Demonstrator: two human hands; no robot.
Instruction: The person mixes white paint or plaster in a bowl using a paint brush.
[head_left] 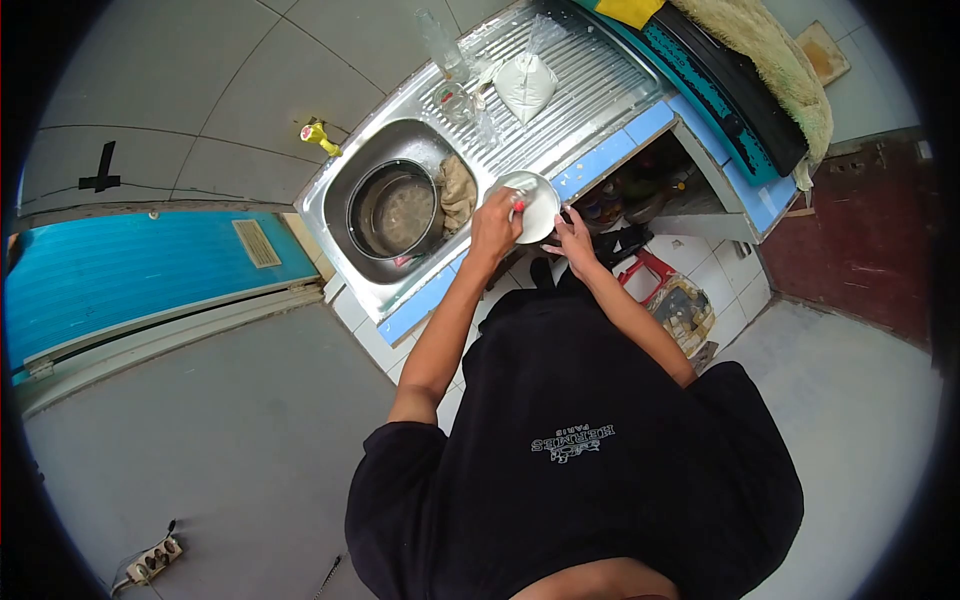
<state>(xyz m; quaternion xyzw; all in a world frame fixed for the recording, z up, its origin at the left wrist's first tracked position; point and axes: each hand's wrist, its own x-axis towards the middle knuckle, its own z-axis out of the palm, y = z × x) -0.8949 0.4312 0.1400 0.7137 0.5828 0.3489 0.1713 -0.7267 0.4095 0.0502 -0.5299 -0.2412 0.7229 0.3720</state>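
A round white bowl [541, 214] is held over the front edge of the counter, just right of the sink. My right hand [574, 246] supports it, thumb and fingers at its right and near rim. Over the bowl's left side, my left hand [494, 228] has its fingers closed around a small red item [519, 205]; I cannot tell what kind of thing it is. Beyond the bowl, a knotted clear plastic bag of white powder [525, 88] sits on the ribbed drainboard [590, 72]. A glass jar [454, 103] and a clear glass bottle [440, 45] are left of the bag.
A dark round pot [353, 212] with cloudy water stands in the steel sink [335, 165], beside a brown cloth [457, 195]. A yellow tap [320, 137] juts from the wall. A teal-and-black appliance [715, 90] occupies the right. Below are a red stool [652, 275] and an open shelf.
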